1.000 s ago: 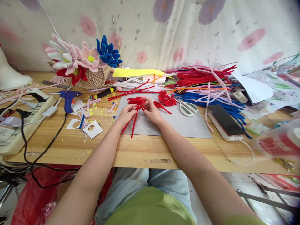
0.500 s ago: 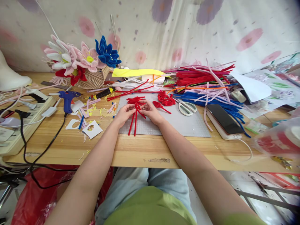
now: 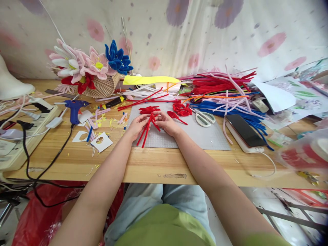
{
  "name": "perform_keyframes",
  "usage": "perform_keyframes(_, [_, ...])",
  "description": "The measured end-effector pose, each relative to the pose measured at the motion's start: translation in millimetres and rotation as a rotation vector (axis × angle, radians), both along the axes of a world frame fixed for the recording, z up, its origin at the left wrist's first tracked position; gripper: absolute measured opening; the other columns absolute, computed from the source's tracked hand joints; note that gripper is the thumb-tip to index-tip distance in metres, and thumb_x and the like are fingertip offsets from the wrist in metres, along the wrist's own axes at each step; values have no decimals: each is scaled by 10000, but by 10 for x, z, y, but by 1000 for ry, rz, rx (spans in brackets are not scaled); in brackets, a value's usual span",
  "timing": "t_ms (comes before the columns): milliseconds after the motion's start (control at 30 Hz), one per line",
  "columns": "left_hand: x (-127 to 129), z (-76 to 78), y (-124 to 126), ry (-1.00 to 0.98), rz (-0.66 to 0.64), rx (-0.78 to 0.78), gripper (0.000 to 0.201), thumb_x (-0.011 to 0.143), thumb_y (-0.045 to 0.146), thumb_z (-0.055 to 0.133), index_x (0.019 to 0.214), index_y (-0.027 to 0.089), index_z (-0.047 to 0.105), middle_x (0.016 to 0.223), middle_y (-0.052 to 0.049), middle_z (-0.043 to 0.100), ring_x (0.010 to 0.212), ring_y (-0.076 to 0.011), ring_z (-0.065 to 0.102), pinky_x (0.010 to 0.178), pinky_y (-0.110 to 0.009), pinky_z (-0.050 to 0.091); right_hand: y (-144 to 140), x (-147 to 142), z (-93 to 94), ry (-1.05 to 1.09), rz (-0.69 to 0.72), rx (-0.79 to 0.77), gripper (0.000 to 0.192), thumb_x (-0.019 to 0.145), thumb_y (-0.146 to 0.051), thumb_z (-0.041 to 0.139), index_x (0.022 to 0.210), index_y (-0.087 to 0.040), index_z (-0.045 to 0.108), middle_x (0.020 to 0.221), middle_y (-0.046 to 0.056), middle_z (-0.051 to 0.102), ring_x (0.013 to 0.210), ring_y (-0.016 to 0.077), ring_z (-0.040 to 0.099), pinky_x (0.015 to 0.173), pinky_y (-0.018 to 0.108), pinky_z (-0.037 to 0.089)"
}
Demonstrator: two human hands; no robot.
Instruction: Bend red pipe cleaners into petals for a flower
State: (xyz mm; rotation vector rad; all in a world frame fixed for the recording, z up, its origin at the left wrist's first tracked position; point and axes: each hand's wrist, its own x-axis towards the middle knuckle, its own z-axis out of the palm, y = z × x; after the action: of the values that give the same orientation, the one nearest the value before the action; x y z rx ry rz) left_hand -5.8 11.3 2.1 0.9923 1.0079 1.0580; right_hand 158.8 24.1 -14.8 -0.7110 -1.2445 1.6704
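In the head view I see my left hand (image 3: 137, 124) and right hand (image 3: 166, 123) meeting at the centre of the frame, fingers of both pinched on a bundle of red stems (image 3: 146, 129) that hangs down over the grey mat (image 3: 202, 135); how many stems are in it I can't quite tell. Right of centre lie scissors (image 3: 205, 119) and a phone (image 3: 243, 130), a blue glue gun (image 3: 74, 108) sits at left, and flowers (image 3: 87, 66) fill the upper left.
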Motion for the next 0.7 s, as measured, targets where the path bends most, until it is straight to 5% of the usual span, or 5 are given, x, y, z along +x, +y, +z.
perform_keyframes(433, [126,-83,-26,223,17,162,299,716,219,631,1010,174,655,775,-5,652,443,-46,462,377,-172,364,47,-74,-58,65,-227,-133,620,500,-170,752,1017,-224,415,646,-98,571,556,100,555,529,261,493])
perform_keyframes(567, [117,-54,-42,210,-14,96,299,779,272,537,1046,172,628,756,-18,632,488,-84,514,416,-209,440,57,-103,-56,4,-238,-74,518,527,-189,736,973,-196,473,609,-94,553,534,73,522,501,205,436])
perform_keyframes(700, [112,-52,-77,298,14,219,354,691,294,667,1024,181,631,933,-44,629,618,-102,564,480,-207,468,40,-122,-29,-77,-218,-31,393,578,-222,707,918,-172,516,601,-81,545,462,40,454,423,170,328])
